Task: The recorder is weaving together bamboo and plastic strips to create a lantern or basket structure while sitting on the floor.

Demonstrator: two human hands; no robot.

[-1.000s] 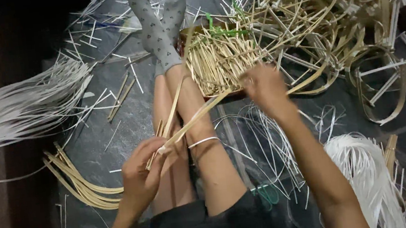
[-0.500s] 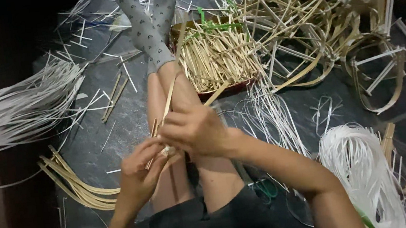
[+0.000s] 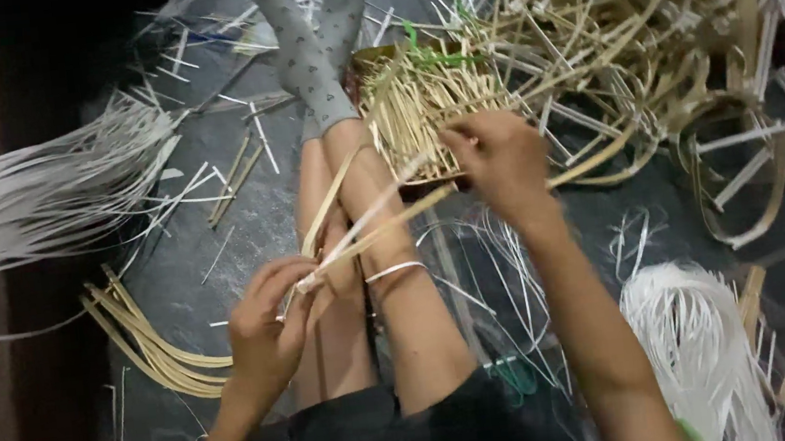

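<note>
dark floor; right hand has left left hand, pulling strips.

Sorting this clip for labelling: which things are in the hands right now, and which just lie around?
In hand: left hand pinching thin cane strips; right hand at the tray of short sticks.
Lying about: white strip bundle, curved cane pile, tangled cane heap.

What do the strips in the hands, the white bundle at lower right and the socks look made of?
Strips: probably split cane or bamboo; tan, matte, stiff, thin and flat, pinched in the left hand and reached by the right hand.
White bundle: perhaps plastic strapping or bleached fibre; bright white, slightly glossy; cannot tell which.
Socks: knitted fabric, grey with small dots.
</note>
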